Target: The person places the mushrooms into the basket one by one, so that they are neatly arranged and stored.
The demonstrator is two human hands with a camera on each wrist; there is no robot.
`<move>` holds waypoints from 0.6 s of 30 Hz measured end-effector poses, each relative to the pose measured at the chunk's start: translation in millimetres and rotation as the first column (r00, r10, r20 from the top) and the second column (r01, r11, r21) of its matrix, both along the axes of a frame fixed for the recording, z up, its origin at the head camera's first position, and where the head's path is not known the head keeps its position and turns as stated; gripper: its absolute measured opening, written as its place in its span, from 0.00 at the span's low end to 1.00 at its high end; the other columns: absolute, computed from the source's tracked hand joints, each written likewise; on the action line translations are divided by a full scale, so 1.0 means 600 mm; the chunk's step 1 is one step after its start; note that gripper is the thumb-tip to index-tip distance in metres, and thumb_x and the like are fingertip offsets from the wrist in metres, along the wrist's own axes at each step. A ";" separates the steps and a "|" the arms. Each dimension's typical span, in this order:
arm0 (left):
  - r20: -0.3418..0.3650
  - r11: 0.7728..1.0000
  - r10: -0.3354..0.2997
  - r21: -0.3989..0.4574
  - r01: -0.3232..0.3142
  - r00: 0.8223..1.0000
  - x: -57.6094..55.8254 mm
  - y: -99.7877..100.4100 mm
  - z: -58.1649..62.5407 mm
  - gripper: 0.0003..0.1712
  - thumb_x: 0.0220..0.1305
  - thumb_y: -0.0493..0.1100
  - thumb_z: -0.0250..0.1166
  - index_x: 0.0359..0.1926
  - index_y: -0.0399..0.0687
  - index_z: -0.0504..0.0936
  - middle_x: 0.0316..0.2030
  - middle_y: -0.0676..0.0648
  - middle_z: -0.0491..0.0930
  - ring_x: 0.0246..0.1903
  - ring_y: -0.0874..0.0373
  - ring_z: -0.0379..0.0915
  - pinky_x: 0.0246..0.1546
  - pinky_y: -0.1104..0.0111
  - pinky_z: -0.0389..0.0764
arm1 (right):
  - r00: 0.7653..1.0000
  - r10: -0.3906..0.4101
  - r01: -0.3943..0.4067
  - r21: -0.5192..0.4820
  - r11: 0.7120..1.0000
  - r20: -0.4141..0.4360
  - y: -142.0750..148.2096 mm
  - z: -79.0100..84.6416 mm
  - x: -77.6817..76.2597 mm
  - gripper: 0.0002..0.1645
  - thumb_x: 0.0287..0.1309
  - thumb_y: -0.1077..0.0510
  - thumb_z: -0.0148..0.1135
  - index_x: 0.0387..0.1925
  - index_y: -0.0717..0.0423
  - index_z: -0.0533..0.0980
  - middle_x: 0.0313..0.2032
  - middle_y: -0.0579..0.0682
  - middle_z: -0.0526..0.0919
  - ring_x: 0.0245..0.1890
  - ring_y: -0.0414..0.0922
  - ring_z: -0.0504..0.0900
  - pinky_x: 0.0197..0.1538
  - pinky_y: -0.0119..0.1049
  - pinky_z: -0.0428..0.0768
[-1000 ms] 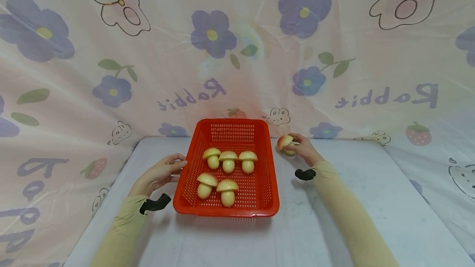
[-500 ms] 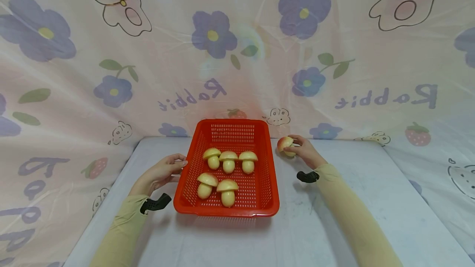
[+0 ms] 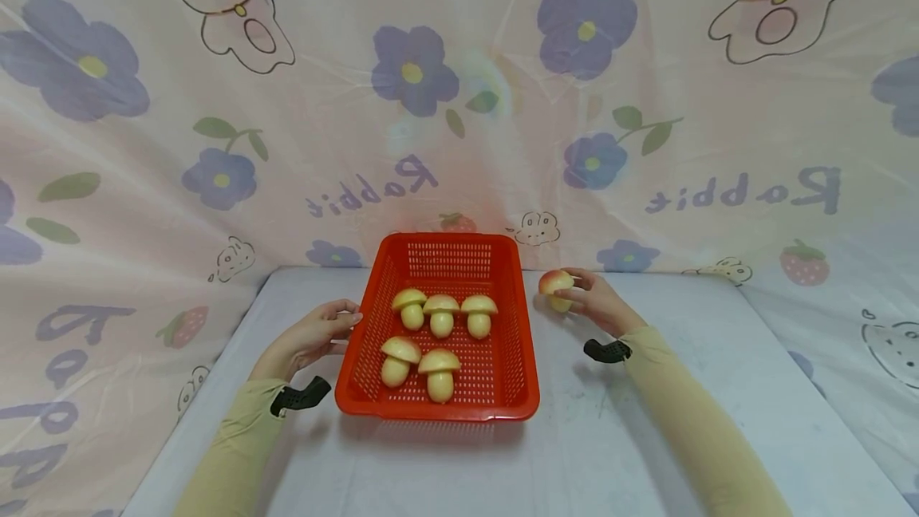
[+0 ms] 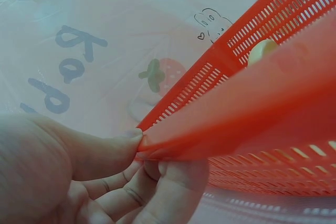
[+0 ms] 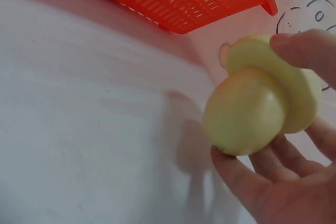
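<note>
My left hand (image 3: 310, 337) pinches the left rim of a red plastic basket (image 3: 533, 373), thumb above and fingers curled below, as the left wrist view shows at the rim (image 4: 173, 137). In the basket lie several toy mushrooms (image 3: 441, 369) with yellow stems and caps, some tinged red, in two rows. To the right of the basket my right hand (image 3: 596, 301) grips another toy mushroom (image 3: 555, 286) by its red-tinged cap. In the right wrist view this mushroom (image 5: 244, 111) hangs above the table, its rounded stem end towards the camera and its shadow below.
The basket stands on a white-covered table (image 3: 445, 473). Behind it hangs a printed curtain (image 3: 495, 174) with flowers and rabbits, meeting the table's back edge. A black wrist strap piece (image 3: 606, 351) shows at my right sleeve, another (image 3: 300, 396) at my left.
My right hand has shifted slightly right and towards me with the mushroom, whose stem has turned to point more downward. My left hand and the basket stay put.
</note>
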State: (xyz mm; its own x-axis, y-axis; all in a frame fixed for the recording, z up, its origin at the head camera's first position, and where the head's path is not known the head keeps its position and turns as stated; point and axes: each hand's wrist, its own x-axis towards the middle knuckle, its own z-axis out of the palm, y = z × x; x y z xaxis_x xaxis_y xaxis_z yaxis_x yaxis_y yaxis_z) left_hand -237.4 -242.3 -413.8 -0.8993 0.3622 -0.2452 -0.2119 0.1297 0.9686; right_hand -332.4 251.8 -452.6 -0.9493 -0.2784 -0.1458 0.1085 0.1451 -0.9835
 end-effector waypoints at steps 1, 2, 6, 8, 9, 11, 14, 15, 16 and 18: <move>0.001 1.000 0.001 -0.002 -0.001 1.000 0.000 0.000 0.000 0.13 0.73 0.41 0.52 0.50 0.35 0.65 0.43 0.40 0.76 0.39 0.53 0.79 0.40 0.58 0.82 | 1.000 0.000 0.001 -0.001 1.000 0.003 0.001 -0.001 0.002 0.39 0.61 0.60 0.63 0.69 0.60 0.56 0.61 0.61 0.62 0.55 0.53 0.69 0.55 0.43 0.75; 0.001 1.000 0.002 -0.002 -0.002 1.000 0.000 0.000 0.000 0.13 0.73 0.41 0.52 0.50 0.35 0.64 0.43 0.40 0.76 0.39 0.53 0.79 0.40 0.58 0.82 | 1.000 0.006 -0.006 -0.007 1.000 0.004 0.002 -0.001 0.004 0.38 0.62 0.60 0.62 0.69 0.60 0.57 0.61 0.62 0.63 0.55 0.53 0.69 0.55 0.45 0.75; 0.000 1.000 0.007 -0.006 -0.007 1.000 0.001 -0.001 0.000 0.14 0.73 0.42 0.52 0.50 0.35 0.64 0.43 0.40 0.77 0.40 0.52 0.79 0.41 0.58 0.82 | 1.000 0.000 0.000 0.006 1.000 0.008 0.005 -0.001 0.012 0.37 0.62 0.60 0.63 0.68 0.60 0.58 0.60 0.62 0.64 0.55 0.54 0.69 0.56 0.48 0.74; -0.001 1.000 0.007 -0.007 -0.007 1.000 0.001 -0.001 0.000 0.15 0.73 0.42 0.52 0.50 0.34 0.64 0.43 0.40 0.77 0.40 0.52 0.79 0.41 0.58 0.82 | 1.000 0.000 -0.001 0.007 1.000 0.015 0.006 -0.001 0.016 0.39 0.62 0.59 0.62 0.69 0.61 0.56 0.60 0.62 0.63 0.55 0.53 0.68 0.55 0.49 0.74; -0.001 1.000 0.007 -0.007 -0.007 1.000 0.001 -0.001 0.000 0.15 0.73 0.42 0.53 0.50 0.34 0.64 0.43 0.40 0.77 0.40 0.51 0.79 0.41 0.58 0.82 | 1.000 -0.002 0.002 0.012 1.000 0.020 0.006 -0.001 0.017 0.39 0.62 0.58 0.63 0.69 0.61 0.56 0.60 0.61 0.63 0.55 0.53 0.68 0.55 0.48 0.75; -0.002 1.000 0.006 -0.007 -0.006 1.000 0.001 -0.001 0.000 0.15 0.73 0.42 0.53 0.50 0.34 0.64 0.43 0.40 0.77 0.40 0.51 0.79 0.41 0.58 0.82 | 0.999 0.007 -0.007 0.001 1.000 0.031 0.007 0.003 0.022 0.39 0.62 0.58 0.62 0.69 0.61 0.55 0.60 0.60 0.64 0.54 0.51 0.69 0.54 0.47 0.75; 0.000 1.000 0.014 -0.012 -0.014 1.000 0.001 0.000 0.000 0.15 0.73 0.42 0.53 0.50 0.34 0.65 0.43 0.39 0.77 0.40 0.51 0.79 0.41 0.58 0.82 | 0.998 0.037 -0.035 -0.042 0.998 0.044 0.009 0.008 0.030 0.37 0.64 0.60 0.60 0.69 0.63 0.54 0.59 0.61 0.65 0.53 0.51 0.71 0.54 0.48 0.75; 0.000 1.000 0.017 -0.014 -0.017 1.000 0.001 0.000 0.000 0.14 0.73 0.42 0.53 0.50 0.34 0.65 0.43 0.39 0.77 0.40 0.51 0.79 0.41 0.58 0.82 | 0.998 0.044 -0.041 -0.049 0.998 0.046 0.010 0.009 0.032 0.37 0.65 0.60 0.59 0.69 0.63 0.54 0.59 0.61 0.65 0.53 0.51 0.72 0.54 0.48 0.75; 0.002 1.000 0.022 -0.014 -0.022 1.000 0.001 0.000 0.000 0.14 0.73 0.41 0.53 0.50 0.34 0.65 0.43 0.39 0.77 0.40 0.51 0.79 0.41 0.58 0.82 | 0.998 0.049 -0.047 -0.055 0.997 0.048 0.011 0.010 0.035 0.37 0.65 0.60 0.58 0.69 0.64 0.54 0.59 0.61 0.65 0.52 0.51 0.72 0.55 0.48 0.75; 0.005 0.999 0.029 -0.015 -0.029 1.000 0.002 0.000 0.000 0.14 0.73 0.41 0.53 0.50 0.34 0.65 0.44 0.39 0.77 0.40 0.51 0.79 0.41 0.58 0.82 | 0.997 0.047 -0.044 -0.053 0.998 0.054 0.014 0.009 0.037 0.37 0.66 0.59 0.58 0.69 0.64 0.54 0.59 0.61 0.65 0.52 0.51 0.73 0.55 0.48 0.75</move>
State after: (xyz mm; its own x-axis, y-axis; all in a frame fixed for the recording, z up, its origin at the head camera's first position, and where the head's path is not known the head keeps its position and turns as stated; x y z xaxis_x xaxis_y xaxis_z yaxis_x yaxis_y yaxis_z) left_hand -236.3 -242.1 -413.7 -0.9081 0.3324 -0.2548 -0.2203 0.1382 0.9656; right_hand -310.2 260.1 -447.4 -0.9265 -0.3293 -0.1820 0.1574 0.1003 -0.9824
